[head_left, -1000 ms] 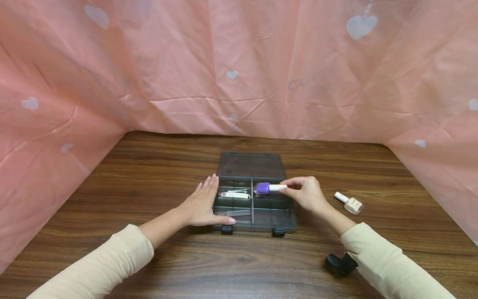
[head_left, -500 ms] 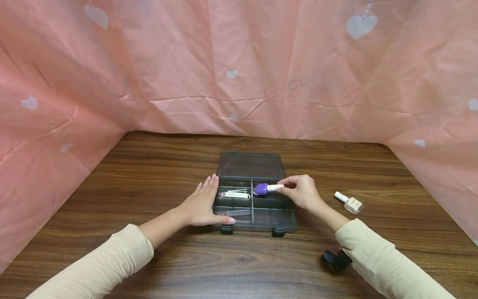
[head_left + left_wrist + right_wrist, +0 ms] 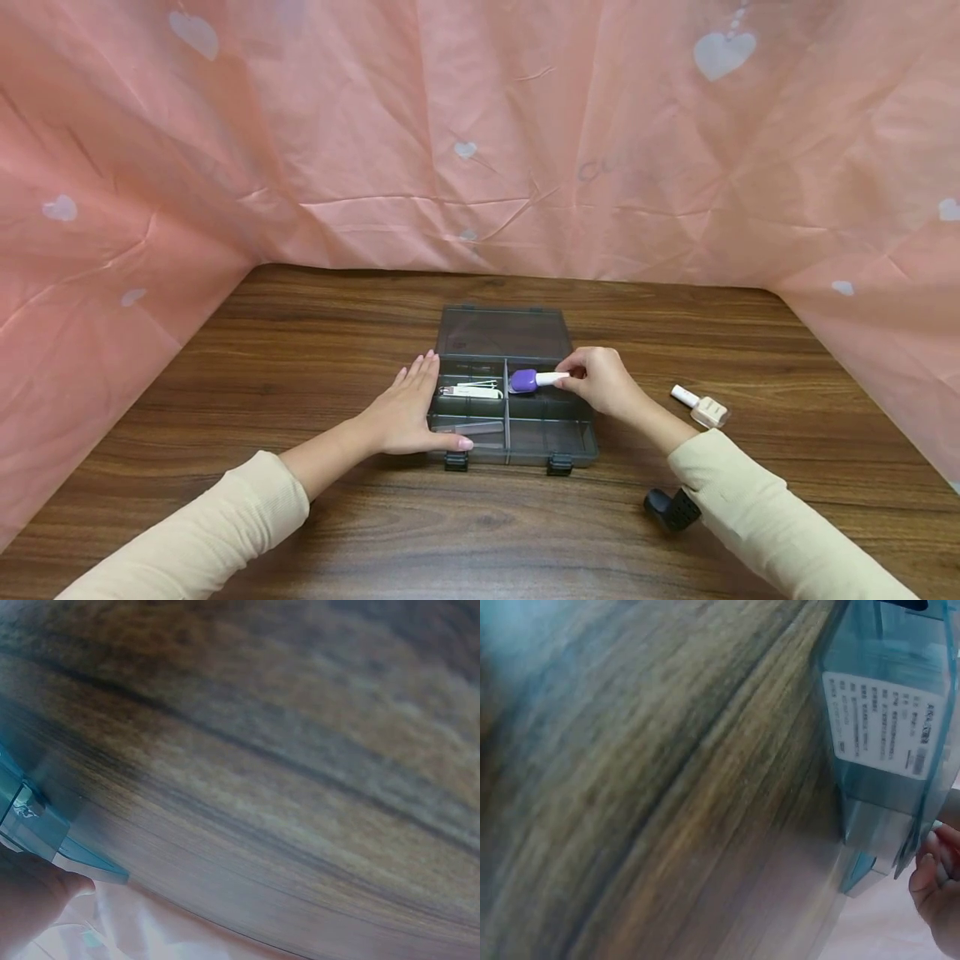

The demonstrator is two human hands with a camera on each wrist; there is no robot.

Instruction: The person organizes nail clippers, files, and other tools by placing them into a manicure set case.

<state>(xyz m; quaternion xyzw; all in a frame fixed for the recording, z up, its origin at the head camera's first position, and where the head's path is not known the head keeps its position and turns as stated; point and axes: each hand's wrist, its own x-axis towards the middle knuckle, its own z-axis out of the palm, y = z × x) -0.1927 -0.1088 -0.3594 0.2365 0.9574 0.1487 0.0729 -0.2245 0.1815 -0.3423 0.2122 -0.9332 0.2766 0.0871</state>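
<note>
A smoky see-through compartment box (image 3: 551, 435) lies with its lid folded back on the wooden table. My right hand (image 3: 609, 385) pinches the white cap of a purple nail polish bottle (image 3: 523, 381), over the box's back right compartment. Along the box's left side my left hand (image 3: 401, 410) rests with straight fingers, its thumb across the front left corner. A nail clipper (image 3: 472, 392) lies in the left middle compartment, and a flat greyish strip (image 3: 480, 428) in the front left one. In the right wrist view, the fingers (image 3: 928, 881) are at the box's edge.
A cream nail polish bottle (image 3: 708, 411) with a white cap lies on its side, right of the box. Beside the right sleeve is a black object (image 3: 671, 508). Pink cloth (image 3: 480, 167) with hearts surrounds the table. The label (image 3: 885, 724) is on the box's side.
My right hand has shifted slightly left with the purple nail polish, which sits a little lower over the back right compartment. The left hand and the box have stayed put.
</note>
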